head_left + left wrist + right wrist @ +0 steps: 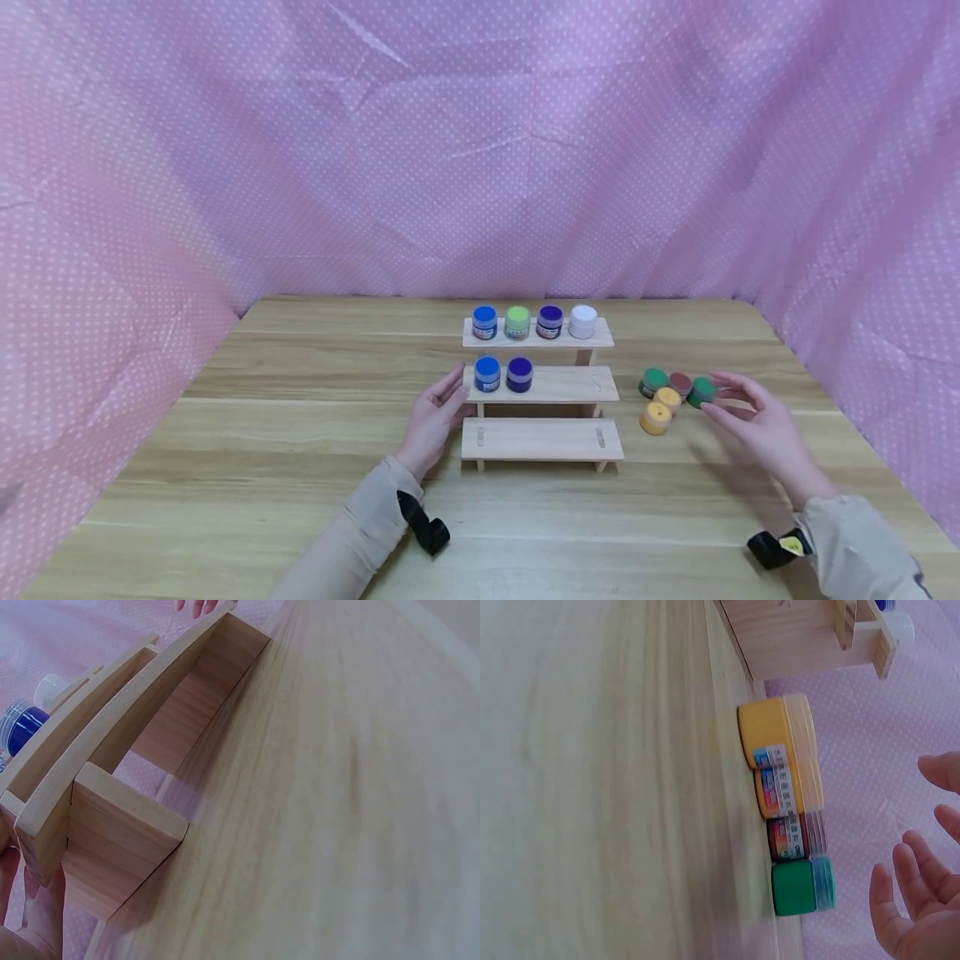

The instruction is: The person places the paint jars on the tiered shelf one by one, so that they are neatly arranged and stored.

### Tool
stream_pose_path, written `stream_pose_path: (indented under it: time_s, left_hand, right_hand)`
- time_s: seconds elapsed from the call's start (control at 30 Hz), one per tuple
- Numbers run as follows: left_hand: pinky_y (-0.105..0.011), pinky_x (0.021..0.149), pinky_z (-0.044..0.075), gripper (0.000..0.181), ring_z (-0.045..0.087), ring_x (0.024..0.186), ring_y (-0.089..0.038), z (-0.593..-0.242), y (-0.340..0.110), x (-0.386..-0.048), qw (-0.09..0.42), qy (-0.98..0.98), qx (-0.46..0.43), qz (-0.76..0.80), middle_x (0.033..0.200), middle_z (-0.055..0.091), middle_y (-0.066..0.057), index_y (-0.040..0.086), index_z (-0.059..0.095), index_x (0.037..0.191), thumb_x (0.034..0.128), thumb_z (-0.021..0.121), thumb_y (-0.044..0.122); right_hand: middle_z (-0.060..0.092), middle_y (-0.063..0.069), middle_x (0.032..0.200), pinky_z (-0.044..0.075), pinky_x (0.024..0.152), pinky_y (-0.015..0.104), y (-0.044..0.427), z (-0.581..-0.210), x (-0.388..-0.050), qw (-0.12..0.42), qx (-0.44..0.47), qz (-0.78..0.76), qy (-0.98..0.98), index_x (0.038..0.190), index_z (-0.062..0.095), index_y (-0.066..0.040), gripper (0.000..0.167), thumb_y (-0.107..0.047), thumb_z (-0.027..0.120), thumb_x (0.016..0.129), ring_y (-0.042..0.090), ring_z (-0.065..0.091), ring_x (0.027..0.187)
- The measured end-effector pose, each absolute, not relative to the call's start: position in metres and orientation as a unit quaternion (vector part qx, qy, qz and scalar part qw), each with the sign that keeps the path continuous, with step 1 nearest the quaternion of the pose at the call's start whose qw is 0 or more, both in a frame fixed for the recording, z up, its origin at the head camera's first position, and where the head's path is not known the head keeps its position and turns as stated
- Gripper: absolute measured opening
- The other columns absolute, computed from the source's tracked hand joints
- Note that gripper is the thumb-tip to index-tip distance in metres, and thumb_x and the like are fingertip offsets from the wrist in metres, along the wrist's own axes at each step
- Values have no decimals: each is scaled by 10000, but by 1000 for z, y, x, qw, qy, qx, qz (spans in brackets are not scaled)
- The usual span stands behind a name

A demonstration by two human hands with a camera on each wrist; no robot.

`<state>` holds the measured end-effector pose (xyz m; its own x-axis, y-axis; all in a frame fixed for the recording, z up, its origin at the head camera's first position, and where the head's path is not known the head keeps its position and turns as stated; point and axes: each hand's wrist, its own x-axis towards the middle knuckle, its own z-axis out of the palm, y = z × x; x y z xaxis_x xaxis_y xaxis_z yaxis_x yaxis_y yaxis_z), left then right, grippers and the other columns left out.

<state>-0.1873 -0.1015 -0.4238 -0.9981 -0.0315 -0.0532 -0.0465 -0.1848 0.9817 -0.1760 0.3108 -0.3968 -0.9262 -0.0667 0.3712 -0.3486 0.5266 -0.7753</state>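
Observation:
My left hand [432, 417] grips the left end of a three-step wooden rack [543, 439], its fingers and thumb at the middle step. On the top step stand blue [484, 322], light green [517, 322], purple [550, 322] and white [582, 322] paint jars. The middle step carries a blue jar [487, 374] and a purple jar [519, 375]. My right hand [761, 425] hovers with spread fingers around a green jar [702, 392]; in the right wrist view its fingers [904, 877] stay apart from the green jar [802, 886].
Left of that green jar, clustered on the wooden table [300, 433], are a dark red jar [680, 384], another green jar [653, 382] and two yellow jars, one nearer [656, 418] and one farther [667, 399]. A pink dotted cloth [480, 167] hangs behind the table.

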Motion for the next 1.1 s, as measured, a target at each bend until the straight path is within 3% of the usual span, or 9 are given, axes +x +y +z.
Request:
stream_pose_path:
  time_s: [0.13,0.23,0.33,0.47,0.57,0.67,0.77,0.9,1.1]
  left_hand:
    - [-348,911,543,451,560,1188,-225,-423,-101,-187,-1,640,-29,768,1419,457,-191,41,422,1409,969,514,72]
    - [-330,899,548,451,555,1197,-241,-423,-100,-187,-3,638,-32,769,1416,461,-190,40,422,1408,968,514,68]
    - [-316,889,551,453,540,1214,-259,-422,-99,-186,-5,636,-34,771,1418,459,-188,37,422,1408,965,515,61]
    - [-302,873,557,452,548,1200,-250,-422,-99,-187,-10,637,-34,770,1418,460,-190,34,431,1402,960,522,53]
    - [-318,887,553,449,551,1200,-253,-423,-99,-187,-9,638,-35,769,1415,465,-189,36,436,1399,959,525,57]
    - [-335,902,545,450,548,1209,-270,-424,-100,-186,-7,641,-32,767,1415,462,-195,35,432,1400,962,526,70]
    - [-331,900,546,453,543,1214,-271,-424,-100,-186,-4,637,-31,770,1417,461,-195,33,426,1404,963,523,69]
    - [-311,883,554,459,553,1198,-252,-424,-100,-186,-3,631,-33,775,1414,463,-196,34,423,1407,960,525,61]
    - [-299,865,561,460,580,1159,-228,-425,-100,-186,-4,628,-29,777,1414,452,-215,14,420,1404,959,527,61]
  right_hand:
    - [479,-381,1037,440,749,-9,318,-399,-181,153,108,454,-871,1242,486,102,435,-12,663,860,-171,470,942]
    - [439,-344,1072,426,746,-20,321,-400,-183,149,86,436,-883,1257,489,77,446,-63,667,872,-184,401,964]
    - [481,-72,1206,409,744,-36,324,-400,-183,137,70,422,-893,1292,464,86,494,-118,662,887,-192,325,972]
    - [372,269,1310,389,741,-50,327,-401,-185,116,53,408,-904,1339,409,105,571,-175,649,903,-166,291,991]
    - [335,313,1366,370,730,-60,329,-401,-187,98,48,403,-909,1384,364,87,624,-206,643,909,79,414,1115]
    - [310,347,1397,367,704,-47,331,-401,-190,83,54,392,-915,1418,318,72,667,-221,638,912,408,387,1180]
    - [300,369,1405,534,819,188,332,-400,-194,73,66,370,-924,1426,300,71,689,-236,639,912,520,365,1182]
    - [300,377,1402,426,905,596,332,-398,-198,60,87,350,-931,1426,302,70,689,-244,638,912,550,368,1185]
    - [345,370,1374,430,911,609,331,-400,-205,47,115,331,-935,1406,357,59,633,-218,638,911,544,398,1161]
